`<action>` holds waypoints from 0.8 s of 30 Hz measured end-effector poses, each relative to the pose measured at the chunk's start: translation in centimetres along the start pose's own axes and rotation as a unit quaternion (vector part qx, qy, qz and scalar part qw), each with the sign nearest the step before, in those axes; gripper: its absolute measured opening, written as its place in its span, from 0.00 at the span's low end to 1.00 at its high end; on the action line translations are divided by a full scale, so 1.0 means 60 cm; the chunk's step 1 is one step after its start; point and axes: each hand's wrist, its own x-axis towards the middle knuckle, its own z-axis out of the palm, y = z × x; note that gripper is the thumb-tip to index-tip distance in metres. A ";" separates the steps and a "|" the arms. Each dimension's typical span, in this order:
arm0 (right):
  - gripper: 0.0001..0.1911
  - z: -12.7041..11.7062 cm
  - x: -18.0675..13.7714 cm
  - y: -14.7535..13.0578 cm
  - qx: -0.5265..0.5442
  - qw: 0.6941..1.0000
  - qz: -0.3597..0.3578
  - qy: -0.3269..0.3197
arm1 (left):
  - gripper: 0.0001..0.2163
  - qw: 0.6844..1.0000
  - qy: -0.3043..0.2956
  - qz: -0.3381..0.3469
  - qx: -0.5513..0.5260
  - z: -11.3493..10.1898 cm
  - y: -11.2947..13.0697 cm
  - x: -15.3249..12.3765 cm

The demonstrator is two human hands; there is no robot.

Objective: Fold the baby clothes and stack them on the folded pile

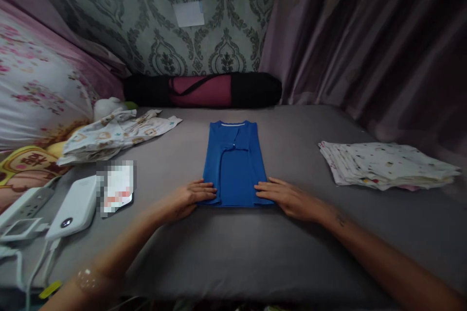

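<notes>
Head view: a blue shirt point(233, 165), folded into a narrow upright strip with its collar at the far end, lies flat in the middle of a bed point(237, 252) covered in a grey sheet.

The left hand point(189, 197) rests at the shirt's near left corner, its fingers lying over the hem. The right hand point(288, 197) rests at the near right corner in the same way. Each grip is spread flat, fingers stretched out on the cloth and not pinching it.

To the far left of the shirt, well apart from it, lies a loose patterned garment point(120, 133), with a floral pillow point(40, 87) behind it. Near left on the bed are a white power bank point(71, 206) and a power strip point(22, 204).

To the right sits a stack of folded white cloths point(386, 164). Against the far wall lies a rolled mat point(202, 90) in a black bag, and a curtain point(365, 34) hangs along the right side.
</notes>
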 end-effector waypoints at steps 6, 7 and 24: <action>0.30 0.013 0.008 0.004 0.046 0.997 0.013 0.053 | 0.20 0.997 0.074 -0.028 -0.016 0.010 0.001 0.007; 0.28 0.014 0.010 0.004 0.061 0.996 0.023 0.061 | 0.18 0.995 0.082 -0.042 -0.039 0.008 0.002 0.010; 0.18 0.046 0.087 0.035 0.001 0.903 0.371 0.216 | 0.16 0.866 0.304 -0.392 -0.059 0.026 -0.030 0.096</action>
